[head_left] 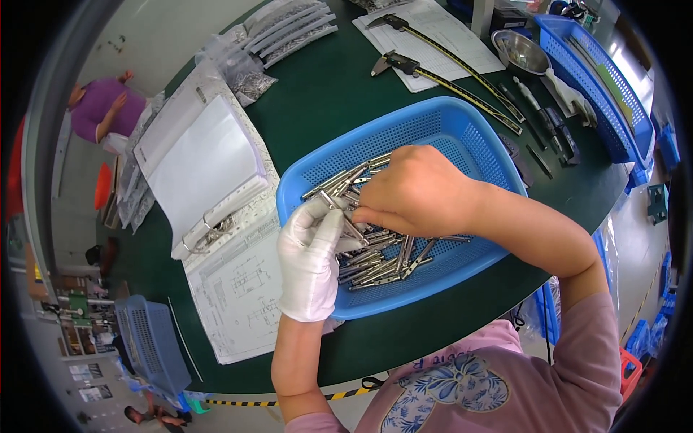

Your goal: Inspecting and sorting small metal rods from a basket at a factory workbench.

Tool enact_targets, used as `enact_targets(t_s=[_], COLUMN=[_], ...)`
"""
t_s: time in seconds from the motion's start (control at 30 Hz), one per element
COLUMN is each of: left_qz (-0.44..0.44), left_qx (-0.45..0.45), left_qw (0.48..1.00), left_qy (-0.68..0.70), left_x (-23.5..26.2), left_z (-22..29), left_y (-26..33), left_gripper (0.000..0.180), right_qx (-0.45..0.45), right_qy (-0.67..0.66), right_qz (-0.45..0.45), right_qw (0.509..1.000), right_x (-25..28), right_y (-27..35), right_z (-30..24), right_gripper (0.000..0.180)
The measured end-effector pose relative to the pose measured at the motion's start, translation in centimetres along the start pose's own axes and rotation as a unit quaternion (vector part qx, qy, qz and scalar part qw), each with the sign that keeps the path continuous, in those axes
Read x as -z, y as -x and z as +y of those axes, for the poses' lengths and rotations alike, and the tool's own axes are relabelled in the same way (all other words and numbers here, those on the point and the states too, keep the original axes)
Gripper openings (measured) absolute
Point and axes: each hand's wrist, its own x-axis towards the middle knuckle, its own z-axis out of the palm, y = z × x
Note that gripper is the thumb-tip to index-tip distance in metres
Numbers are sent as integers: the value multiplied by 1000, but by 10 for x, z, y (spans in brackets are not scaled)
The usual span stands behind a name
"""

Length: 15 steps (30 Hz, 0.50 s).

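Note:
My left hand, in a white glove, is closed around a slim metal rod at the left side of a blue perforated plastic basket. My bare right hand meets it over the basket, fingers curled under and thumb pointing at the left hand. Whatever its fingertips hold is hidden behind the fist. Below both hands, many shiny metal rods lie in a loose heap, some with slots or holes near their ends.
Left of the basket lie an open ring binder and drawing sheets. Two calipers rest beyond it, near a metal bowl and another blue basket. Bagged parts sit at the back. One person is at far left.

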Motion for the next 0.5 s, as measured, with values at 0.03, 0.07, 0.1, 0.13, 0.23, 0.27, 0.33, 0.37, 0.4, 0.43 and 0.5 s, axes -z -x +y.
enact_targets(t_s=[0.03,0.07,0.1,0.13,0.23,0.27,0.33,0.37,0.4,0.43,0.5], left_qz=[-3,-5,-3,0,-7,-16,-15,-13,-12,-11,-8], left_qx=[2,6,5,13,25,26,26,26,26,27,26], left_qw=[1000,1000,1000,1000,999,999,999,999,999,999,999], left_qy=[1,2,3,14,28,28,25,22,23,31,39], left_x=[0,0,0,0,0,0,0,0,1,2,2], left_z=[2,2,3,3,3,3,4,4,4,5,5], left_y=[1,1,0,-1,-4,-3,-2,-1,-1,-1,-2], left_gripper=[14,14,14,14,15,15,15,15,15,15,15], right_qx=[2,-16,-34,-32,-27,-43,-59,-70,-80,-80,-63], right_qy=[1,-30,-61,-62,-64,-42,-18,-50,-81,-81,-145], right_qz=[-1,14,28,26,96,61,26,37,48,47,88], right_qw=[1000,999,997,997,993,996,998,996,992,992,983], right_x=[2,5,7,7,10,12,13,12,11,11,11], right_y=[-1,-3,-4,-5,-3,-4,-4,-5,-6,-6,-7], right_z=[-2,-4,-4,-4,2,5,5,5,5,4,2], right_gripper=[15,18,22,22,24,24,24,25,26,26,27])
